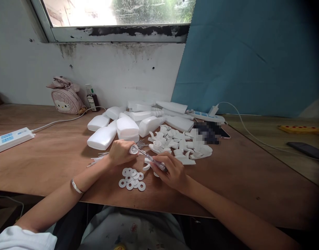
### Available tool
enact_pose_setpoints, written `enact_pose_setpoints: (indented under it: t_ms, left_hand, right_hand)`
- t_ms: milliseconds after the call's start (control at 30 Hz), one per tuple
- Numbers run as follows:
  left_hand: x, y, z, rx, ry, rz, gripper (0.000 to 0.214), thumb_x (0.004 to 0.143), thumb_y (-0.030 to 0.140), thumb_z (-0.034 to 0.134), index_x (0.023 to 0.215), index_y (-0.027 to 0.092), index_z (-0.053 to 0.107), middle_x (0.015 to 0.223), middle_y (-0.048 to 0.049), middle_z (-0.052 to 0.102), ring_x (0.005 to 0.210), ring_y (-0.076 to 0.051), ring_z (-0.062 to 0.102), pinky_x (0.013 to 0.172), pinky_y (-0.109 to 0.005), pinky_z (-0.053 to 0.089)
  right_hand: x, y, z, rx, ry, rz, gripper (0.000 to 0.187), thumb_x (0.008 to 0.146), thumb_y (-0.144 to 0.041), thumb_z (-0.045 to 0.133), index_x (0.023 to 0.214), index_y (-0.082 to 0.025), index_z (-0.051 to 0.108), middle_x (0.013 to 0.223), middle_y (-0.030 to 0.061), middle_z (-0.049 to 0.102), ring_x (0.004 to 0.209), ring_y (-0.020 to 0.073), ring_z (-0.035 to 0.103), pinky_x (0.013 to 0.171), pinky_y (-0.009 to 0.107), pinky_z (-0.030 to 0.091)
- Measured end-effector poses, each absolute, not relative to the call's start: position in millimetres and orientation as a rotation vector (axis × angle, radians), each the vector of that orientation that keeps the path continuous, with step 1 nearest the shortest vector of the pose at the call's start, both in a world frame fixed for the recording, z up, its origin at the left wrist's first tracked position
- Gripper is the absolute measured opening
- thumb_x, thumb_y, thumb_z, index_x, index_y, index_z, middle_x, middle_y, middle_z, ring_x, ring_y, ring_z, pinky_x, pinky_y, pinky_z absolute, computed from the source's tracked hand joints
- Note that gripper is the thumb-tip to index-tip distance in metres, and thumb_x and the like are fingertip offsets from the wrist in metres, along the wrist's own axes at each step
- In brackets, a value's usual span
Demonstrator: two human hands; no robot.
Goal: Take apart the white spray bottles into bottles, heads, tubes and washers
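My left hand (120,152) is closed around a small white plastic cap (134,149), held just above the wooden table (240,173). My right hand (172,172) pinches a thin pen-like tool (152,159) whose tip points into the cap. Just below both hands lies a small cluster of white ring washers (132,179). Behind the hands is a heap of white trigger-shaped plastic parts (182,144), and behind that several white plastic bottles (127,126) lie on their sides. A few thin clear tubes (99,158) lie to the left of my left hand.
A white power strip (8,138) with its cable sits at the left. A pink bag (66,97) and a small dark bottle (92,99) stand by the wall. A second power strip (206,116), a phone (224,132), and a blue board (253,55) are on the right.
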State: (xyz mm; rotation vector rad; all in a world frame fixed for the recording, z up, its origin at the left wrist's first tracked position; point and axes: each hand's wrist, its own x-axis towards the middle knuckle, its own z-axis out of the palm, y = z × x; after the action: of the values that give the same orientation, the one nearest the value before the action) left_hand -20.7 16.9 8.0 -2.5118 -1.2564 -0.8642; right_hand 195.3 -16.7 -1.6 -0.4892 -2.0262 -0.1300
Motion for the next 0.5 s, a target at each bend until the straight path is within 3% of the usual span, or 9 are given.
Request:
enact_pose_setpoints:
  t_ms: [167,500]
  left_hand:
    - [-21.0,16.9,4.8,-2.544,-1.16,-0.834,0.019,0.071,0.035,0.057,0.064,0.018,0.058,0.054,0.0,0.063,0.048,-0.015,0.053,0.055,-0.026,0.038]
    - [-19.2,15.3,4.4,-2.681,-0.902,-0.879,0.017,0.071,0.031,0.052,0.06,0.018,0.053,0.046,0.0012,0.058,0.041,-0.012,0.05,0.05,-0.025,0.036]
  right_hand:
    - [194.0,-21.2,4.6,-0.329,-2.08,0.057,0.033,0.079,-0.006,0.054,0.108,-0.02,0.045,0.104,0.0114,0.063,0.096,0.0191,0.061,0.077,0.032,0.054]
    - [197.9,-22.5,10.9,-0.528,-1.92,0.384,0.022,0.08,-0.011,0.055,0.097,-0.023,0.049,0.093,0.0049,0.067,0.087,0.0178,0.066,0.071,0.029,0.055]
